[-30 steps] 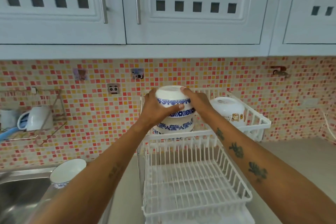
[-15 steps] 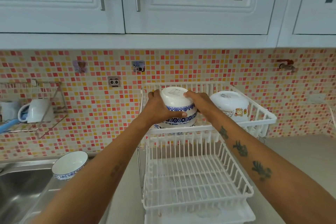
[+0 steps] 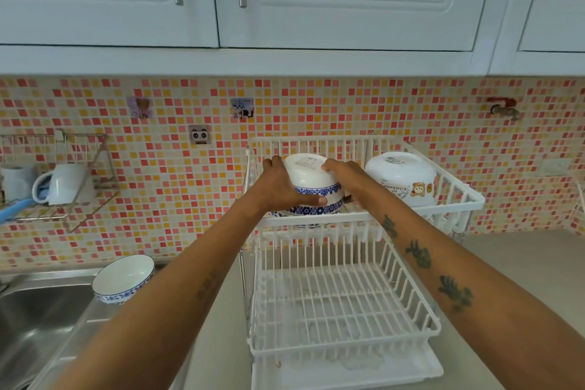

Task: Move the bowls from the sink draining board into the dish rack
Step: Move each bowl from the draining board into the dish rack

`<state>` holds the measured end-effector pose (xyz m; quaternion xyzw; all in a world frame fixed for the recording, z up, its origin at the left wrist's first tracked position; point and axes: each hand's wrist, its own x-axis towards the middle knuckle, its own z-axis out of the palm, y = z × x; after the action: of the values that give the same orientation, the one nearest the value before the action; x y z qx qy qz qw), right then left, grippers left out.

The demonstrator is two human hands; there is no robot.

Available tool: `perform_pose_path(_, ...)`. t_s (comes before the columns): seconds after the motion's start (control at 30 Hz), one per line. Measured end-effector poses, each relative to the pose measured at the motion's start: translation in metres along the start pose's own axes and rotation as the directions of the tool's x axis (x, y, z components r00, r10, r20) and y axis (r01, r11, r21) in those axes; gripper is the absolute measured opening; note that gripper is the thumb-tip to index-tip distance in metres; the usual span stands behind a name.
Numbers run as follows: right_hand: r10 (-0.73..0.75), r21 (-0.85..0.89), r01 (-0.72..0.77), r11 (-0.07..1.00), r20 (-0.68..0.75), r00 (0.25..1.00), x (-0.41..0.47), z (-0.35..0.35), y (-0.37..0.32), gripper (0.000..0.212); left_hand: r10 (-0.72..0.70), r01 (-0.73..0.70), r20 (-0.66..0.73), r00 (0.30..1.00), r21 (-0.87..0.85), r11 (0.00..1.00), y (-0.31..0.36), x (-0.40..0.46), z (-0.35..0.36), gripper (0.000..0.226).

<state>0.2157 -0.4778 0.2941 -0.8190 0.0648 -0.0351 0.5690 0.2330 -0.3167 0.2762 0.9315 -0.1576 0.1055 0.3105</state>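
We reach both arms forward: our left hand [image 3: 278, 190] and right hand [image 3: 345, 180] clasp an upturned blue-patterned bowl [image 3: 311, 187], fingers [image 3: 316, 199] wrapped on its sides, atop another in the dish rack [image 3: 456, 199] upper tier; one bowl [image 3: 123, 279] sits beside the sink [image 3: 38, 320]

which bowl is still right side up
The blue-rimmed bowl on the draining board by the sink; the blue-patterned bowls and the cartoon bowl in the rack's top tier are upside down.
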Motion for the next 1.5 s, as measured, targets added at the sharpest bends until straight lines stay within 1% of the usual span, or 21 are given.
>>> perform_pose_path(0.2, 0.007, -0.003, -0.007, 1.0, 0.006, 1.0, 0.0, 0.002, 0.0, 0.048, -0.029, 0.03, 0.052, 0.998, -0.028, 0.999, 0.001, 0.001, 0.001, 0.121)
perform_pose_path(0.3, 0.018, -0.013, -0.018, 1.0, -0.006, 1.0, 0.002, 0.001, 0.001, 0.046, -0.067, 0.075, 0.081, 0.994, -0.096, 0.993, 0.004, 0.001, 0.001, 0.121)
perform_pose_path(0.37, -0.008, -0.059, 0.007, 0.998, -0.015, 1.0, 0.006, 0.0, 0.003, 0.059, -0.111, 0.12, 0.079, 0.991, -0.125, 0.985, 0.007, 0.0, 0.0, 0.126)
perform_pose_path(0.4, -0.04, -0.1, 0.036, 0.994, -0.031, 0.999, 0.008, 0.0, 0.005, 0.067, -0.124, 0.134, 0.077, 0.989, -0.143, 0.981, 0.008, -0.001, -0.001, 0.12)
perform_pose_path(0.43, -0.087, -0.14, 0.078, 0.987, -0.062, 0.994, 0.009, 0.0, 0.005, 0.072, -0.129, 0.139, 0.071, 0.989, -0.172, 0.975, 0.009, -0.002, -0.003, 0.11)
perform_pose_path(0.47, -0.15, -0.172, 0.131, 0.976, -0.104, 0.983, 0.008, 0.001, 0.004, 0.073, -0.119, 0.129, 0.061, 0.991, -0.213, 0.968, 0.01, -0.004, -0.006, 0.099)
perform_pose_path(0.53, -0.311, -0.236, 0.265, 0.935, -0.185, 0.932, 0.004, 0.004, 0.0, 0.067, -0.088, 0.098, 0.046, 0.995, -0.325, 0.941, 0.009, -0.008, -0.018, 0.084)
perform_pose_path(0.6, -0.454, -0.315, 0.374, 0.872, -0.234, 0.86, -0.002, 0.01, -0.006, 0.06, -0.045, 0.049, 0.018, 0.999, -0.394, 0.918, 0.004, -0.014, -0.034, 0.075)
perform_pose_path(0.63, -0.508, -0.346, 0.414, 0.842, -0.248, 0.825, -0.007, 0.013, -0.01, 0.057, -0.018, 0.015, -0.003, 1.0, -0.395, 0.919, 0.0, -0.018, -0.043, 0.071)
perform_pose_path(0.7, -0.557, -0.345, 0.462, 0.817, -0.265, 0.787, -0.012, 0.027, -0.02, 0.05, 0.042, -0.056, -0.045, 0.998, -0.37, 0.927, -0.013, -0.024, -0.059, 0.066)
perform_pose_path(0.77, -0.581, -0.304, 0.507, 0.807, -0.25, 0.775, -0.016, 0.048, -0.034, 0.043, 0.057, -0.075, -0.058, 0.997, -0.374, 0.924, -0.03, -0.032, -0.074, 0.064)
perform_pose_path(0.83, -0.612, -0.262, 0.559, 0.787, -0.214, 0.761, -0.02, 0.079, -0.052, 0.038, 0.015, -0.037, -0.058, 0.998, -0.403, 0.914, -0.054, -0.04, -0.089, 0.064)
perform_pose_path(0.93, -0.667, -0.204, 0.637, 0.743, -0.153, 0.729, -0.03, 0.138, -0.081, 0.036, -0.089, 0.053, -0.052, 0.995, -0.482, 0.875, -0.102, -0.053, -0.112, 0.065)
perform_pose_path(1.03, -0.699, -0.166, 0.686, 0.709, -0.03, 0.715, -0.035, 0.204, -0.097, 0.036, -0.228, 0.18, -0.035, 0.973, -0.503, 0.846, -0.16, -0.067, -0.135, 0.063)
perform_pose_path(1.1, -0.681, -0.128, 0.683, 0.719, 0.065, 0.729, -0.033, 0.25, -0.099, 0.036, -0.304, 0.255, -0.013, 0.953, -0.511, 0.821, -0.202, -0.078, -0.149, 0.063)
perform_pose_path(1.17, -0.633, -0.1, 0.647, 0.756, 0.141, 0.762, -0.028, 0.298, -0.095, 0.039, -0.38, 0.34, 0.029, 0.924, -0.515, 0.787, -0.248, -0.091, -0.16, 0.064)
perform_pose_path(1.27, -0.524, -0.067, 0.554, 0.83, 0.247, 0.815, -0.013, 0.364, -0.079, 0.04, -0.511, 0.468, 0.083, 0.855, -0.547, 0.694, -0.317, -0.11, -0.171, 0.063)
perform_pose_path(1.33, -0.429, -0.081, 0.474, 0.877, 0.313, 0.847, 0.001, 0.403, -0.064, 0.041, -0.588, 0.533, 0.109, 0.802, -0.575, 0.621, -0.36, -0.121, -0.177, 0.059)
perform_pose_path(1.43, -0.269, -0.127, 0.328, 0.936, 0.345, 0.899, 0.024, 0.445, -0.033, 0.043, -0.669, 0.597, 0.166, 0.724, -0.636, 0.488, -0.421, -0.136, -0.176, 0.058)
perform_pose_path(1.5, -0.16, -0.173, 0.228, 0.958, 0.336, 0.928, 0.04, 0.464, -0.009, 0.045, -0.709, 0.647, 0.208, 0.674, -0.629, 0.431, -0.458, -0.144, -0.167, 0.061)
